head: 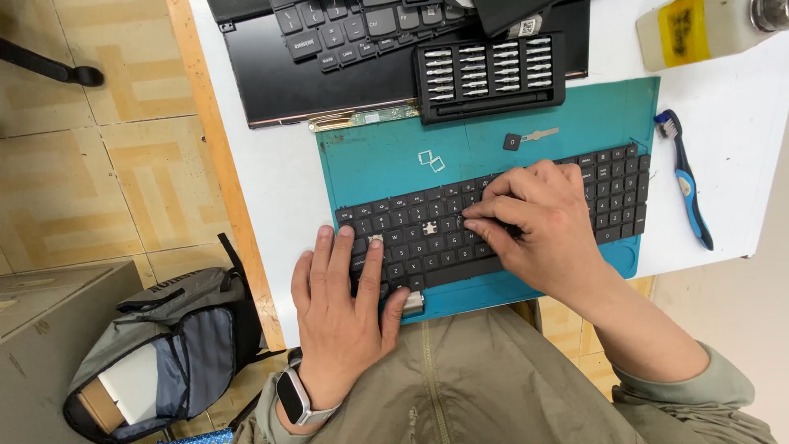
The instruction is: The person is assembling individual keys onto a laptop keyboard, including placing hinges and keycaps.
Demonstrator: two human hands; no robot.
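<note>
A loose black keyboard (612, 193) lies on a teal work mat (394, 152). My left hand (341, 316) rests flat on its left end, fingers apart, pinning it down. My right hand (538, 226) is over the keyboard's middle, fingertips pressed down onto the keys near a gap where a keycap is off (428, 228). A loose black keycap (512, 141) and two small white clips (431, 159) lie on the mat above the keyboard. A smartwatch sits on my left wrist.
An opened black laptop (329, 66) with its own keyboard lies at the table's far side, with a black case of screwdriver bits (489, 74) on it. A blue brush (686, 177) lies to the right, a yellowish bottle (699, 29) beyond it. A grey backpack (160, 353) stands on the floor at left.
</note>
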